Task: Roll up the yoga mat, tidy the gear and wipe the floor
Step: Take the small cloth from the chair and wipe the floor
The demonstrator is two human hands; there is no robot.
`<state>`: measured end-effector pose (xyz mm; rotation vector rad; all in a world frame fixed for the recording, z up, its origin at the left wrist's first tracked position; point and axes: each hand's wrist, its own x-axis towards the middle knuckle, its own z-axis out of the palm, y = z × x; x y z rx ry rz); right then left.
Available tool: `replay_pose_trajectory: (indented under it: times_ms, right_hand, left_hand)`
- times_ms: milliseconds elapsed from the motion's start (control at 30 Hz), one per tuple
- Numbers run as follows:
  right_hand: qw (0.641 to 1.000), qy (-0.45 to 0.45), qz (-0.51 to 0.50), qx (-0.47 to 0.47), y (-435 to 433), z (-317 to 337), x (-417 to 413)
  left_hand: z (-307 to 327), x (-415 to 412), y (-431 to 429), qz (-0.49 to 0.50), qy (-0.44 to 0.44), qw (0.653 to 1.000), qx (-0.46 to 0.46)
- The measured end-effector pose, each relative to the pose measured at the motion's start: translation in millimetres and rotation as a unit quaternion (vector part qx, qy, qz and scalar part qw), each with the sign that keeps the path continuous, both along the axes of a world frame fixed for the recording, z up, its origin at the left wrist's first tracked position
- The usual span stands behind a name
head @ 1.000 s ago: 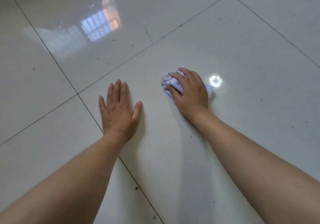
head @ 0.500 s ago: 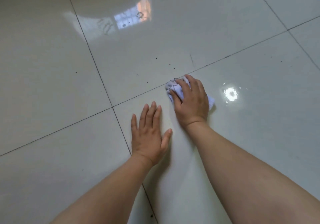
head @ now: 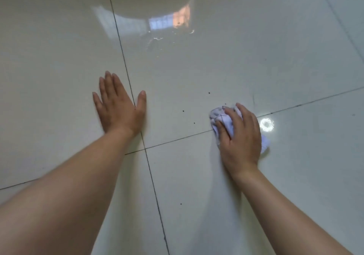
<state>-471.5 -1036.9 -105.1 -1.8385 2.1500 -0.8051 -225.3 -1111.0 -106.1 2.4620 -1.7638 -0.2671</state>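
Observation:
My right hand (head: 241, 138) grips a crumpled white cloth (head: 218, 117) and presses it onto the glossy pale tiled floor (head: 197, 73), right where a grout line crosses. The cloth sticks out past my fingertips and at the far side of my palm. My left hand (head: 118, 107) lies flat on the floor with straight fingers, over another grout line, holding nothing. No yoga mat or gear is in view.
A few small dark specks (head: 183, 111) dot the tile between my hands. A wet smear (head: 157, 40) glints further ahead below a window reflection. A bright round light glare (head: 266, 124) shows just right of the cloth.
My hands have spread apart: the left hand shifted left and forward, the right hand with the cloth slid right along the grout line. The view has swung over the floor.

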Motion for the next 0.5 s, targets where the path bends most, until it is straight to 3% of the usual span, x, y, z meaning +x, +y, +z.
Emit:
replay_pose_trajectory:
  times_ms: [167, 333, 500]
  right_hand:
    - [1.000, -0.009, 0.022, 0.004, -117, 3, 74]
    - [0.987, -0.004, 0.161, -0.006, -119, 1, 112]
    - [0.999, -0.003, 0.041, -0.005, -143, 3, 93]
  left_hand:
    - [1, -3, -3, 0.000, -0.008, 1.000, 0.006]
    - [3, -2, -3, 0.002, -0.011, 1.000, 0.019]
    - [4, -2, -4, 0.005, -0.010, 0.999, 0.036]
